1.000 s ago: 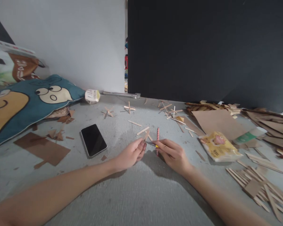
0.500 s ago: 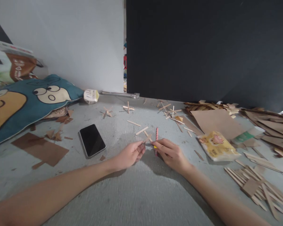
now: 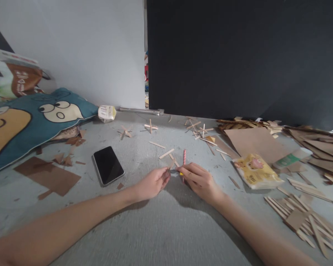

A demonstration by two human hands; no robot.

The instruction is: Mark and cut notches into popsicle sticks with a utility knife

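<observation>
In the middle of the table, my left hand pinches a small brown piece, cardboard or wood; I cannot tell which. My right hand is closed on a small knife with a grey blade and a bit of yellow at the handle. The blade points left and meets the brown piece at my left fingertips. A pink striped stick lies partly beneath my right fingers. Just beyond the hands are loose wooden sticks.
Left of my hands lie a phone, brown cardboard and a blue pillow. To the right are a yellow packet, a green-and-white tube and a pile of wooden sticks. Crossed-stick pieces stand farther back.
The hands and the knife have shifted only very slightly. Both grips look the same, and nothing else has moved.
</observation>
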